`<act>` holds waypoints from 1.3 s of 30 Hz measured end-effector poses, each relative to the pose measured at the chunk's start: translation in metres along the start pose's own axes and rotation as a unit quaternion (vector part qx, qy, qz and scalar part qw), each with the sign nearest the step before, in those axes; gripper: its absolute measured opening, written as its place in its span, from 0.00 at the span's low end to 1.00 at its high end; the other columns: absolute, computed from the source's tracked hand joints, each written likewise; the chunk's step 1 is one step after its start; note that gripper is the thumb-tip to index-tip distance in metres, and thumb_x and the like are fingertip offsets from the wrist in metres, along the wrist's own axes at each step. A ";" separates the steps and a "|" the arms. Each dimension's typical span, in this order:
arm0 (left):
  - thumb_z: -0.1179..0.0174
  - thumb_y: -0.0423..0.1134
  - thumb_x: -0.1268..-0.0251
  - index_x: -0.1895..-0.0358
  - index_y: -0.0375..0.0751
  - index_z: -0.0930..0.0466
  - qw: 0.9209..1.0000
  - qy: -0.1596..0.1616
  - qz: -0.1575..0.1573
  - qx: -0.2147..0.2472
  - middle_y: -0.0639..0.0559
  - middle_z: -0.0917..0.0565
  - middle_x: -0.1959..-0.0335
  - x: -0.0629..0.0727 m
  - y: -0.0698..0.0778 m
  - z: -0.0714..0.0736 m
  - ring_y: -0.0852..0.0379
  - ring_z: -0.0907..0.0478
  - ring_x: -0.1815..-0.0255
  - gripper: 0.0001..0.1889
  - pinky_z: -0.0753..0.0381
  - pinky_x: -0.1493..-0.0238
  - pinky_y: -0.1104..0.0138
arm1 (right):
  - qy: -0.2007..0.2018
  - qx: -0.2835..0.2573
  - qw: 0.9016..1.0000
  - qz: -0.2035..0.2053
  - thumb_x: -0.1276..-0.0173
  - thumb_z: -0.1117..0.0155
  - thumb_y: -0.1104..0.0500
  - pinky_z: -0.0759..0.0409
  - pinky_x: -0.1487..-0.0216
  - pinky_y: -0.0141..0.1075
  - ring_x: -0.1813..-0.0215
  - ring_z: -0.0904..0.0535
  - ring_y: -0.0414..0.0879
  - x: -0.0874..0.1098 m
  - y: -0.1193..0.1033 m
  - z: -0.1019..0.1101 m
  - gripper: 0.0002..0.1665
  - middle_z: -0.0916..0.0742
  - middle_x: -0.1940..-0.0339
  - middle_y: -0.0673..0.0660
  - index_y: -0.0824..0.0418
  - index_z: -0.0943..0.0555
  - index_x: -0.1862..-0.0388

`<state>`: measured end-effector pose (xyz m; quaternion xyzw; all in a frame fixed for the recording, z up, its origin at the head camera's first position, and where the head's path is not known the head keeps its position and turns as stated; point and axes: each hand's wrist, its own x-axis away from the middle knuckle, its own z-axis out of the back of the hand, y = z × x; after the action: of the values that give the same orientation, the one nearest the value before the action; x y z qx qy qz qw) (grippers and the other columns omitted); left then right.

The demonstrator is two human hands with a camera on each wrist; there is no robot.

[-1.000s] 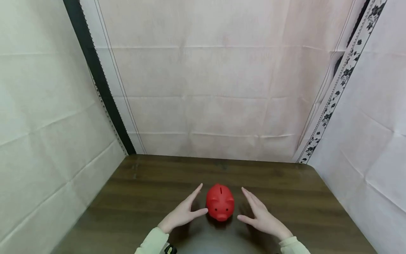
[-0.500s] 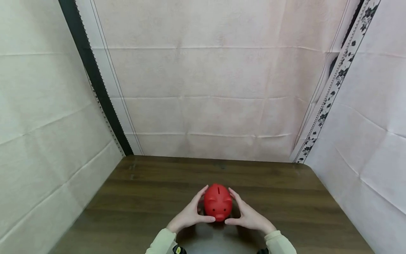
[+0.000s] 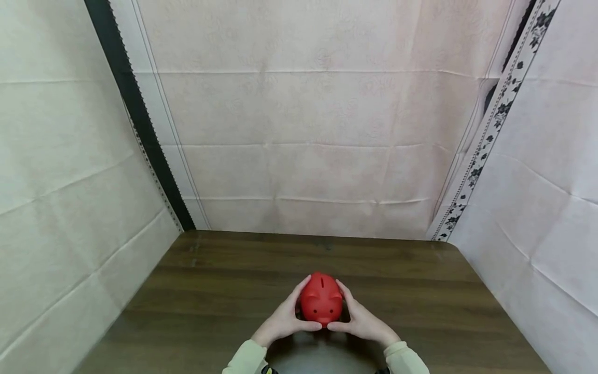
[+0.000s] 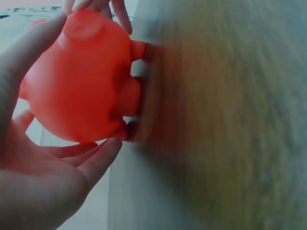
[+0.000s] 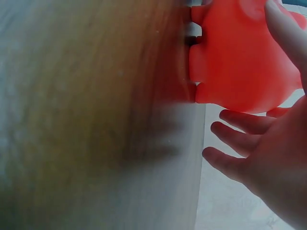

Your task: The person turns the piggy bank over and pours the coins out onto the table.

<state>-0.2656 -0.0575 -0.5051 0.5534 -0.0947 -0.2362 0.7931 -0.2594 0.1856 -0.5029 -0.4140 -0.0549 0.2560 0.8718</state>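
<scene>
A round red piggy bank [image 3: 321,299] with a slot on top and short legs faces me on the wooden table, snout toward me. My left hand [image 3: 286,319] holds its left side, fingers along the flank and thumb [image 4: 36,45] at the snout. From the other side my right hand [image 3: 363,321] grips it, its thumb [image 5: 286,28] also at the front. The two thumb tips nearly meet below the snout in the head view. In both wrist views the feet [image 4: 129,96] sit close to the tabletop, and the lower fingers of the right hand are spread beside the body.
The brown wood-grain table [image 3: 210,291] spreads out around the hands. Pale cloth hangs behind it [image 3: 299,156] and on both sides, with a black strip [image 3: 140,114] at left and a floral border [image 3: 490,130] at right.
Both hands have moved inward from either side of the piggy bank and now hold it. Over the last half second, the thumbs came closer together at the front.
</scene>
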 end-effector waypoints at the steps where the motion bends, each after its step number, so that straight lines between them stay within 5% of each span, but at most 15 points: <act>1: 0.26 0.44 0.50 0.24 0.65 0.52 1.000 0.003 0.000 0.000 0.43 0.34 0.30 0.000 0.000 -0.001 0.46 0.29 0.35 0.53 0.23 0.40 0.54 | 0.003 0.001 1.000 0.001 0.40 0.30 0.43 0.29 0.32 0.48 0.28 0.33 0.58 0.000 0.000 -0.001 0.62 0.34 0.26 0.63 0.62 0.58 0.22; 16: 0.23 0.50 0.56 0.25 0.67 0.50 0.995 0.064 -0.028 -0.075 0.41 0.30 0.34 0.001 0.010 -0.002 0.43 0.29 0.38 0.55 0.20 0.48 0.51 | 0.088 0.037 0.995 0.027 0.49 0.25 0.40 0.25 0.37 0.54 0.28 0.32 0.56 0.000 -0.020 -0.005 0.63 0.32 0.26 0.60 0.52 0.49 0.21; 20: 0.23 0.51 0.56 0.26 0.68 0.48 0.993 0.082 -0.047 -0.069 0.45 0.28 0.34 0.004 0.019 0.003 0.45 0.27 0.38 0.54 0.18 0.48 0.55 | 0.093 0.003 0.995 0.032 0.47 0.25 0.42 0.30 0.34 0.59 0.25 0.36 0.56 0.001 -0.032 0.000 0.60 0.34 0.24 0.56 0.44 0.49 0.21; 24: 0.23 0.48 0.55 0.26 0.69 0.48 0.995 0.088 -0.042 -0.008 0.47 0.28 0.34 0.006 0.028 0.010 0.47 0.26 0.38 0.53 0.17 0.47 0.62 | 0.088 -0.036 0.994 0.045 0.46 0.25 0.46 0.32 0.33 0.61 0.24 0.41 0.54 0.000 -0.041 0.002 0.59 0.38 0.22 0.52 0.39 0.50 0.22; 31: 0.26 0.45 0.49 0.26 0.67 0.48 0.991 0.089 -0.018 0.102 0.46 0.30 0.33 0.007 0.037 0.020 0.47 0.26 0.39 0.49 0.18 0.45 0.60 | 0.147 -0.055 0.982 0.103 0.45 0.24 0.56 0.32 0.30 0.36 0.27 0.40 0.33 0.000 -0.045 0.000 0.60 0.36 0.23 0.55 0.50 0.51 0.21; 36: 0.32 0.39 0.42 0.25 0.64 0.49 0.968 0.079 0.010 0.238 0.45 0.35 0.30 0.009 0.039 0.019 0.47 0.31 0.37 0.45 0.20 0.42 0.58 | 0.183 -0.120 0.968 0.124 0.44 0.26 0.62 0.37 0.31 0.26 0.28 0.43 0.27 -0.003 -0.048 -0.007 0.61 0.40 0.23 0.63 0.53 0.55 0.21; 39: 0.36 0.36 0.38 0.25 0.62 0.53 0.948 0.067 0.001 0.312 0.45 0.38 0.29 0.010 0.044 0.016 0.48 0.32 0.35 0.44 0.20 0.42 0.60 | 0.180 -0.189 0.962 0.084 0.42 0.29 0.64 0.36 0.31 0.27 0.23 0.45 0.42 -0.005 -0.048 -0.013 0.62 0.45 0.22 0.66 0.56 0.60 0.21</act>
<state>-0.2512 -0.0633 -0.4600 0.7873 -0.1115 -0.1564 0.5860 -0.2407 0.1485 -0.4744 -0.6135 0.0907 0.2339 0.7488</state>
